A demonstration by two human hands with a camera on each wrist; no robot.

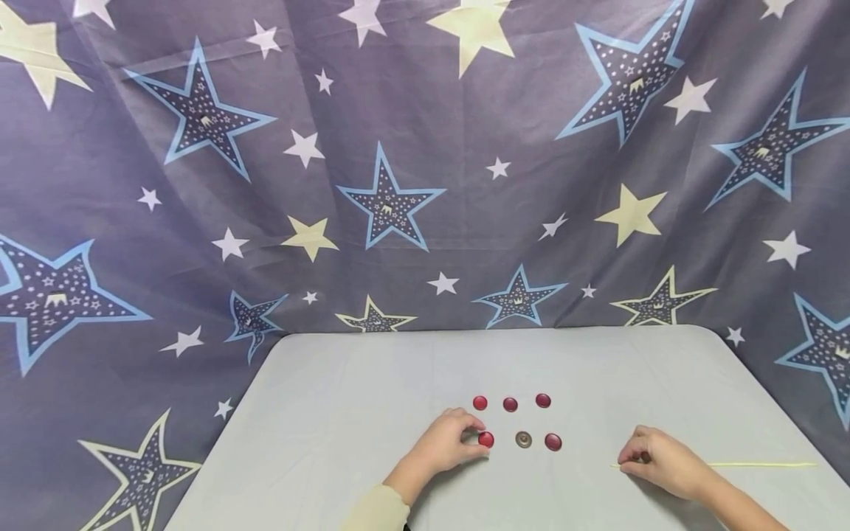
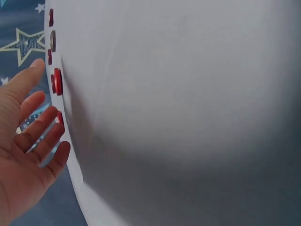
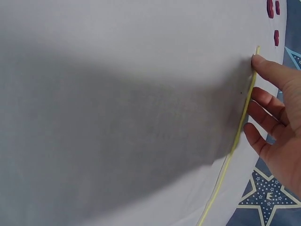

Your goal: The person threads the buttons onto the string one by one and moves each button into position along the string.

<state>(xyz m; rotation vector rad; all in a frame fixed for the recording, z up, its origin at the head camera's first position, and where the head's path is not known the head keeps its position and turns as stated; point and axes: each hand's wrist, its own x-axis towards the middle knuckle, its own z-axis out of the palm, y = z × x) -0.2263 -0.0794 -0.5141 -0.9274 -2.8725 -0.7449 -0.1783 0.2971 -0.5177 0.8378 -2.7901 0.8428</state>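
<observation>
One yellow cord [image 1: 764, 464] is pinched between the thumb and fingertips of the right hand [image 1: 657, 461], close to its left end; a short tip pokes out past the thumb. Over at the left hand [image 1: 443, 444], the fingers are loose and parted: thumb and forefinger stand either side of a bright red disc [image 1: 486, 440], and the left wrist view shows a gap between thumb tip and disc.

Six round discs lie flat in all, two rows of three, well apart from the cord. Counting colours, I make it two bright red, three dark red [image 1: 553, 442] and one brown [image 1: 523, 440], which sits in the middle of the row nearer the person and has a ringed centre. The left hand's disc starts that same row.

The single cord lies on the right part of the table [image 1: 319, 413], its long axis running left to right, roughly in line with the far edge. Its short tip points left, towards the discs; the longer stretch passes behind the right hand and runs almost straight to near the table's right edge.

One pale sleeve [image 1: 378, 510] shows at the left wrist. Past the table hangs a dark cloth [image 1: 425, 96] printed with stars.
</observation>
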